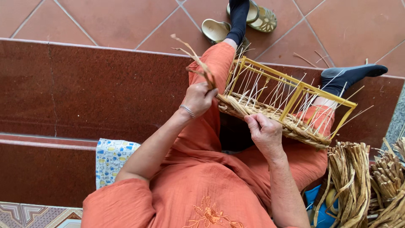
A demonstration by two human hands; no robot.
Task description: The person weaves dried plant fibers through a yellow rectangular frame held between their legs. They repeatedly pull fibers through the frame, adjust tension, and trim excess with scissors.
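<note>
From my remote seat I saw the half-woven basket (pixel 291 105) resting tilted across the person's lap, its yellow frame (pixel 301 87) uppermost and its braided band of dried fibre (pixel 274 118) along the edge nearest the body. Thin pale stakes ran between frame and band. My left hand (pixel 198 99) was at the basket's left end, fingers curled tight around a twisted dried strand (pixel 202 67) that rose up and away from that corner. My right hand (pixel 265 133) lay against the braided band near its middle, thumb and fingers pinched closed on the weave; whether a loose strand was caught under them, I could not tell. Bundles of dried reed (pixel 358 181) stood just right of the basket, below its right end. Beyond the basket's far side, a pair of slippers (pixel 236 23) sat on the tiled floor (pixel 118 19). A patterned cushion (pixel 110 158) lay well left of the basket.
</note>
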